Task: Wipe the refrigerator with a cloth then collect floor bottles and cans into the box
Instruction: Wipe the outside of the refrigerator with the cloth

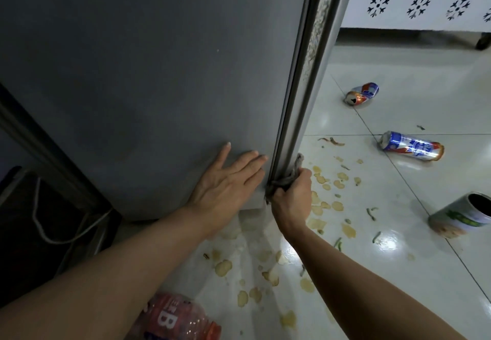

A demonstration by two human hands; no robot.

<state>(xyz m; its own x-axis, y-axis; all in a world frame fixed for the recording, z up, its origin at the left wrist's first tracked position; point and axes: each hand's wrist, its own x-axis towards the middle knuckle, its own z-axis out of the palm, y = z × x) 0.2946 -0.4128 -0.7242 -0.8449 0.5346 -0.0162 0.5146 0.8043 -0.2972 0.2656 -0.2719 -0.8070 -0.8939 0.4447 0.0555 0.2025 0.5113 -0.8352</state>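
Littered floor tiles (398, 260); left hand (225, 180) flat on refrigerator (146, 73), right hand (292, 196) fisted around half-hidden cloth (288, 177).

The floor (398, 79) was glossy white tile with thin dark grout lines, and it mirrored bright spots of overhead light. Along the far side ran a white panel (425, 2) pierced with snowflake cut-outs, dark shadow beneath it.

Crisps (318, 179) litter the floor tiles (411, 87) — white cord (39, 222) left.
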